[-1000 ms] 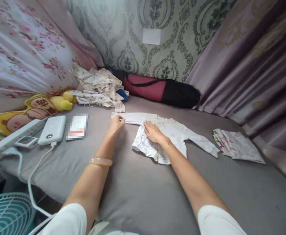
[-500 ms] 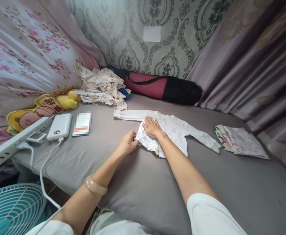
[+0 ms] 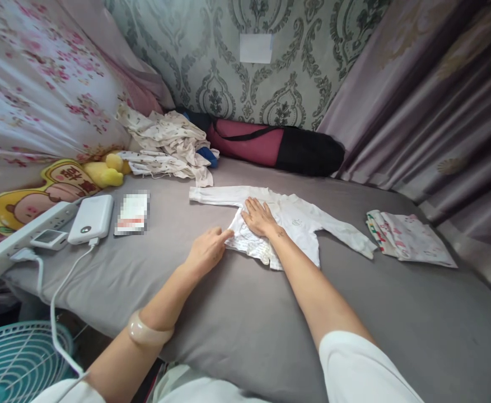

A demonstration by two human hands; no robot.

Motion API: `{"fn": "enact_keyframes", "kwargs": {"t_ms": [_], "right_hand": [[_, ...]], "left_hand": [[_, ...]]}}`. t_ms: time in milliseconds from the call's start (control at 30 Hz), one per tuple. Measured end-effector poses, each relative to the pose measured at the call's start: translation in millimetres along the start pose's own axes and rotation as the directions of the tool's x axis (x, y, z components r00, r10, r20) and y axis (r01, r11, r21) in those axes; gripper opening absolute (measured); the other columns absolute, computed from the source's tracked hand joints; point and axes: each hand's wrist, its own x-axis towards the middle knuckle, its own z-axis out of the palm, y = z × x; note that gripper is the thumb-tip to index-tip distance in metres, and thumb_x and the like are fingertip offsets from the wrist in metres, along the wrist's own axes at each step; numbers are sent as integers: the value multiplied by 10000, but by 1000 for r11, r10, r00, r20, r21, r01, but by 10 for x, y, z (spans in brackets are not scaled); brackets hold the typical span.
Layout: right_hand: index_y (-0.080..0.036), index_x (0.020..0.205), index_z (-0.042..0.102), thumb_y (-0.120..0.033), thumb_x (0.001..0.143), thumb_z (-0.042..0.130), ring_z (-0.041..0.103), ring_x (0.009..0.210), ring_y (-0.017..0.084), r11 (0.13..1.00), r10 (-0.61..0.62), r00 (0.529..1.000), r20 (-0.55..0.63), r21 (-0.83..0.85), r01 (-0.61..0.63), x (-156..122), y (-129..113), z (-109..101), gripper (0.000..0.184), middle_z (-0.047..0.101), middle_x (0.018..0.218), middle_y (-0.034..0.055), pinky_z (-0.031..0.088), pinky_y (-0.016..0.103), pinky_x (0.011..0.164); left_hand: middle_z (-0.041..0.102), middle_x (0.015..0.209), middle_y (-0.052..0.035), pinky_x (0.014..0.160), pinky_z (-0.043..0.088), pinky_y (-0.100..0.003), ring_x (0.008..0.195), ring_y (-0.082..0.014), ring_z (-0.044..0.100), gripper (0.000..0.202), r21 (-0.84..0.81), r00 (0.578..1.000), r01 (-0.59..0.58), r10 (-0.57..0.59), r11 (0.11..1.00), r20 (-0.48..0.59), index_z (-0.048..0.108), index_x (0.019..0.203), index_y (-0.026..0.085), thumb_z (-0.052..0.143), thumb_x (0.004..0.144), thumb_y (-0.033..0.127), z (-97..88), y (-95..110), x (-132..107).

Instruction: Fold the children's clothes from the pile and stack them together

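Teal round-grilled fan [image 3: 5, 358]: at lower left, beside the bed's edge.
Pale, smooth bangle [image 3: 138, 329]: worn on the left forearm.
Left hand [image 3: 205, 249]: curled at the near left corner of the shirt, touching the cloth with fingers; cannot tell whether pinching it.
Right hand [image 3: 260, 217]: laid flat on the left part of the shirt, fingers spread and straight, gripping nothing.
Small white long-sleeved cotton-like shirt [image 3: 299, 226]: spread on the bed under the right hand, sleeves out to both sides, hem toward the person, creased at lower left.
Grey-sheeted bed [image 3: 379, 324]: under the shirt, lightly wrinkled.
White rectangular power bank [image 3: 90, 219]: at left, cabled, between power strip and blurred packet.
Long white power strip [image 3: 1, 258]: slanting along the left edge.
Flat pixelated white packet [image 3: 131, 212]: near the power bank.
Folded white printed clothes [image 3: 417, 240]: just beside the right cuff.
Heaped cream patterned clothes [image 3: 165, 140]: at far left.
Long maroon-and-black bag [image 3: 249, 143]: lying along the grey damask wall [image 3: 253, 84].
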Motion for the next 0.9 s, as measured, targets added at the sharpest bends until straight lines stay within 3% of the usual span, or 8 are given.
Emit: {"fn": "enact_keyframes", "kwargs": {"t_ms": [167,300,400,533,600,767,833,900], "right_hand": [[-89,1541,197,-464,988,167,72,1495,207,1000,1,999,-38,-3,-1,-16,-24,-23,669,127,1622,88,4,438,1195],[-54,1534,197,-374,984,238,32,1498,227,998,-16,987,-162,-60,6,-215,-261,-66,638,101,1622,120,-52,461,1189],[-40,1537,170,-391,988,231,-12,1499,224,998,-40,965,-260,-60,25,-439,-474,7,654,61,1623,125,-59,450,1192],[-38,1532,191,-409,992,188,56,1497,232,1000,-12,998,-68,27,13,-631,-579,118,656,117,1616,129,18,447,1199],[-39,1531,196,-424,992,181,79,1495,236,998,-9,1000,-26,64,10,-694,-555,89,663,130,1614,131,32,451,1199],[-41,1541,152,-415,996,193,-52,1497,221,994,108,948,-301,12,-109,-893,-358,-56,663,24,1624,120,-95,448,1185],[-25,1536,156,-412,993,202,-52,1497,231,981,196,949,-248,47,-190,-946,-232,-61,668,27,1623,133,-93,447,1184],[-26,1532,178,-426,990,200,-8,1499,239,963,250,965,-85,128,-238,-961,-100,-72,673,62,1622,142,-52,451,1190]], "left_hand": [[570,976,-96,748,489,-319,904,-222,575,356,36,998,-46,47,998,-41,619,1107,223,342,905,125,17,-10,-16],[531,1247,-127,936,473,-395,1099,-250,524,432,-34,965,-188,178,982,-194,582,1147,195,411,785,32,111,-76,-17],[545,1270,-129,1015,436,-417,1185,-256,490,589,-101,932,-250,211,963,-294,506,1237,162,404,685,-18,174,-103,11],[615,1165,-116,973,469,-397,1104,-229,571,592,-136,930,-229,175,964,-322,488,1249,165,359,701,-18,266,-142,45],[644,1112,-105,908,498,-369,1029,-218,613,562,-128,946,-211,169,969,-277,497,1242,174,352,728,-2,298,-161,40],[631,1187,-122,919,477,-378,1059,-234,602,507,-80,962,-167,145,983,-229,530,1210,169,352,761,17,238,-101,31],[615,1220,-128,934,454,-415,1099,-266,570,461,-49,961,-132,116,990,-250,551,1184,170,383,775,42,176,3,62],[636,1165,-116,921,443,-424,1072,-274,565,414,-66,962,-135,114,989,-250,570,1154,180,416,786,66,121,153,111]]}}
